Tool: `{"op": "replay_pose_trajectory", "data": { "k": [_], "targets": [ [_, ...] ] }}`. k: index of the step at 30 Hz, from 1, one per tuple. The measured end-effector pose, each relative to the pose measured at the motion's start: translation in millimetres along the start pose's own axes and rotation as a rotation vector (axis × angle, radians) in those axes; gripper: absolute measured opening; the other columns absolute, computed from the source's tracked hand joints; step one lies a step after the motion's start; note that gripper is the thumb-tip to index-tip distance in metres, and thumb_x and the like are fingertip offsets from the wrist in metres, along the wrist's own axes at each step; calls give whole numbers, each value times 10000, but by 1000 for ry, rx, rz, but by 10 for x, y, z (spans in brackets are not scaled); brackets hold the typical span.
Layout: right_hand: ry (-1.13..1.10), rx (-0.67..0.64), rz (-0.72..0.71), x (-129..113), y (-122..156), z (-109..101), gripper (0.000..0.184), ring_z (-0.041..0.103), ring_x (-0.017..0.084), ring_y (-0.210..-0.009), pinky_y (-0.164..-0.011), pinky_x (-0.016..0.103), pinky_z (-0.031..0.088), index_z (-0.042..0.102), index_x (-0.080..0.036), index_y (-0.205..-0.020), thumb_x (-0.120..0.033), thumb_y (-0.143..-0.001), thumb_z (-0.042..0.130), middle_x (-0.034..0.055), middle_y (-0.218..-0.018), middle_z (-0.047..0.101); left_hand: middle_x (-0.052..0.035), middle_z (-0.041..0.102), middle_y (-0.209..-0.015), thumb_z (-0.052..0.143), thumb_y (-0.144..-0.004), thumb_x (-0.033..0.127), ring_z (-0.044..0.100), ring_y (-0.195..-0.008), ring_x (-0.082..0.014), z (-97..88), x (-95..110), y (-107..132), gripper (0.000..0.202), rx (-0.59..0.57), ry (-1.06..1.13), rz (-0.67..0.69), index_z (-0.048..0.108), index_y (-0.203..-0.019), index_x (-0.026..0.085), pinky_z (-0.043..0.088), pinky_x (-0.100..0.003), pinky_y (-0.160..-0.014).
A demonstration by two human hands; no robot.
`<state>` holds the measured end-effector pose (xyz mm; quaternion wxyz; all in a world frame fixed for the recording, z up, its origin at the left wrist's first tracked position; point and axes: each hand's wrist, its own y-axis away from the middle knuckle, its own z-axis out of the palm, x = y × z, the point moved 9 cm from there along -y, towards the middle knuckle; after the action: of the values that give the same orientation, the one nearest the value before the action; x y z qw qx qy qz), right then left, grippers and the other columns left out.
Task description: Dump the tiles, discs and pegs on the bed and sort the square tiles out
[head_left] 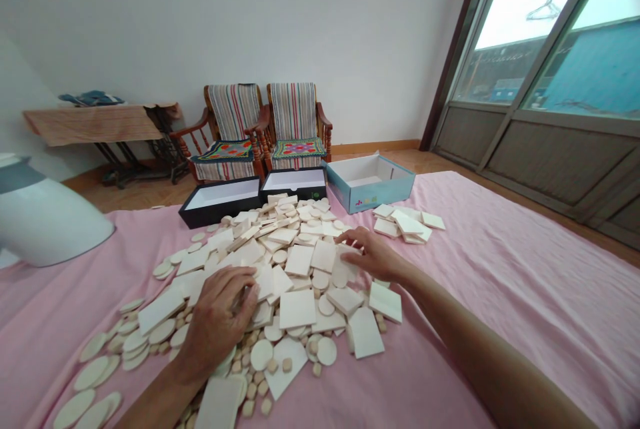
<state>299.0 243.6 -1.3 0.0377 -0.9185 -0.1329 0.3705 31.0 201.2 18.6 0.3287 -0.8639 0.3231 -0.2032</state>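
Note:
A wide heap of pale wooden pieces (280,262), squares, rectangles and discs, covers the pink cloth (500,295). My left hand (220,315) lies palm down on the pieces at the heap's near left, fingers curled a little over a square tile. My right hand (373,252) rests flat on the heap's right side, fingers stretched out over square tiles. A small separate pile of square tiles (407,223) lies just beyond the right hand.
Two black open boxes (220,201) (295,182) and a light blue open box (373,182) stand behind the heap. A white rounded object (45,215) is at the left. Two striped armchairs (265,129) and a side table stand by the wall. Windows are at the right.

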Motion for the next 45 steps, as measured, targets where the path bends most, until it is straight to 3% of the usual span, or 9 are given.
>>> {"op": "replay_pose_trajectory", "data": {
  "k": [4,10,19,27,33,36,39,42,45],
  "targets": [
    [-18,133,86,248,-24,-54,451,589,201,-989,-826,337,491,550,-164,-1237,-161,-789,608,127,-1168,567,-76,664,-999,560,-856,211,600,-983,-229,-9,1,12,48,4,-10,-1,595,-882,192,453,-414,-921],
    [30,-94,-4,199,72,-18,706,501,249,-1183,-930,401,464,430,-168,-1361,-173,-706,694,159,-1340,485,-73,669,-980,568,-849,207,610,-961,-226,-7,20,-18,54,20,-5,7,602,-885,187,460,-409,-913],
    [178,-126,-13,294,78,-24,652,533,244,-1133,-954,378,424,516,-157,-1294,-153,-672,711,132,-1277,553,-66,677,-983,556,-856,243,618,-955,-225,-20,5,-20,67,7,1,-11,607,-850,200,457,-401,-913],
    [533,467,368,799,185,-951,561,512,309,-1055,-861,405,417,538,-130,-1271,-390,-785,644,175,-1137,574,-70,669,-995,560,-858,238,608,-970,-227,5,-9,-7,56,-2,2,-6,600,-859,199,451,-405,-914],
    [822,601,553,990,394,-1263,547,434,380,-1111,-842,485,367,513,-136,-1262,-335,-770,648,223,-1220,526,-64,678,-982,553,-856,249,623,-951,-222,-7,-8,-16,74,6,1,-9,609,-850,201,466,-393,-902],
    [724,551,433,844,299,-1137,504,454,350,-1135,-887,472,369,523,-157,-1268,-285,-791,623,189,-1270,527,-66,679,-990,552,-856,254,623,-958,-224,-4,-11,-16,79,3,0,-15,609,-845,202,464,-396,-909],
    [398,181,187,628,88,-632,400,557,264,-1053,-904,390,414,603,-198,-1194,-253,-798,609,113,-1170,622,-68,677,-997,557,-855,254,618,-970,-228,0,-12,-12,72,1,3,-15,609,-851,204,460,-402,-915],
    [233,-140,8,369,60,-136,629,534,264,-1140,-968,387,400,552,-201,-1283,-239,-680,728,108,-1277,580,-66,675,-999,560,-855,250,615,-976,-228,2,-14,-7,63,1,6,-15,606,-856,207,457,-405,-921],
    [274,-213,4,303,74,52,741,482,290,-1203,-1001,420,370,484,-129,-1342,-239,-660,751,160,-1318,534,-68,672,-997,562,-857,244,610,-975,-227,-3,-13,-4,55,5,6,-10,600,-861,205,454,-407,-921]
  ]
}}
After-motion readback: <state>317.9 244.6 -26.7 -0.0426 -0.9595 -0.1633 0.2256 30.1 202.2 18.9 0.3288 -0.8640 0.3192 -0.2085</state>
